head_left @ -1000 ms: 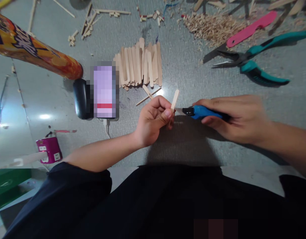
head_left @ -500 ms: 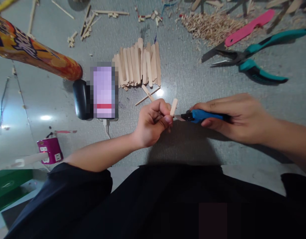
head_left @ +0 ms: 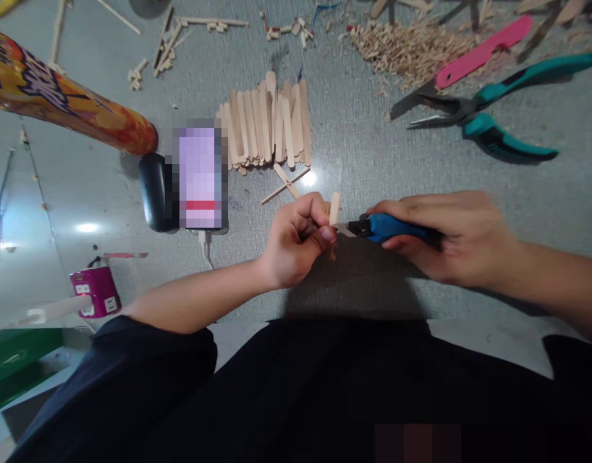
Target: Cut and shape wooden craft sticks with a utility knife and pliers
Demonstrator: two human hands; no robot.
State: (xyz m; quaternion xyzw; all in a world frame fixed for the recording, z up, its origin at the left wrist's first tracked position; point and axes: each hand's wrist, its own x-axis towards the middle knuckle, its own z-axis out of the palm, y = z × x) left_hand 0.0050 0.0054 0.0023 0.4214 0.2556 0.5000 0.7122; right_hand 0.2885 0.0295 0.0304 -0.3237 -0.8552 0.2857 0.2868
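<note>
Between thumb and fingers, my left hand (head_left: 298, 241) pinches a wooden craft stick (head_left: 335, 207), whose pale end sticks up above the grip. A blue utility knife (head_left: 394, 226) is wrapped in my right hand (head_left: 462, 235). Its short blade points left and meets the stick close to my left thumb; the exact contact is partly hidden by the fingers. Just beyond my left hand, a thin stick (head_left: 276, 193) lies across another craft stick on the table. Farther back is a pile of craft sticks (head_left: 261, 125).
Teal-handled pliers (head_left: 498, 116) and a pink-handled saw (head_left: 483, 51) lie at right, beside a heap of wood shavings (head_left: 406, 48). To the left are a charging phone (head_left: 199, 173), a black case (head_left: 153, 193), an orange tube (head_left: 69, 96) and a purple power adapter (head_left: 96, 292).
The stick's upper end has turned slightly more upright and moved a little left. The knife has shifted slightly, its blade still at the stick.
</note>
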